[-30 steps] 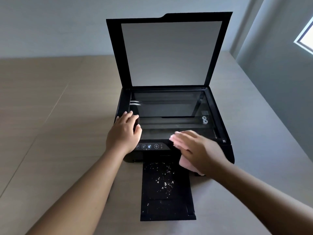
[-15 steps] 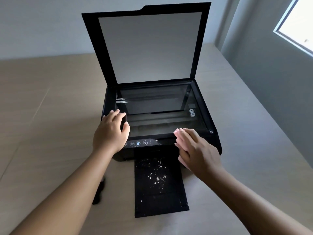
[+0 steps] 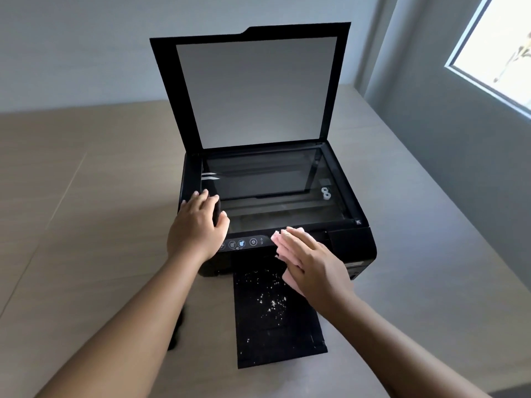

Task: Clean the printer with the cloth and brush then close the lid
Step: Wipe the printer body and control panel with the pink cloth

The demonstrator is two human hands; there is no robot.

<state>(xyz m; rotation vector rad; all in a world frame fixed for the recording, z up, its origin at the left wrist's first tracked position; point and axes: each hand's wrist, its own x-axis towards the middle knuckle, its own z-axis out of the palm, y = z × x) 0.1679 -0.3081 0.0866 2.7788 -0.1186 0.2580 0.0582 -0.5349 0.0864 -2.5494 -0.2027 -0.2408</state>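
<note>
Head view: printer (image 3: 353,245), lid (image 3: 253,87) up.
Left hand (image 3: 198,228): flat, bracing.
Right hand (image 3: 310,262): flat, pressing cloth (image 3: 280,244).
Advice: wipe lightly, avoiding buttons.

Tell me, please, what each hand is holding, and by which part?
The right hand presses flat on the middle of the cloth. The left hand grips nothing; it rests on the printer.

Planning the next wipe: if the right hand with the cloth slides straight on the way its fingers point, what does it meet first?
The right hand, flat on the pink cloth, points up-left; it would probably reach the scanner glass next, though depth is unclear.
</note>
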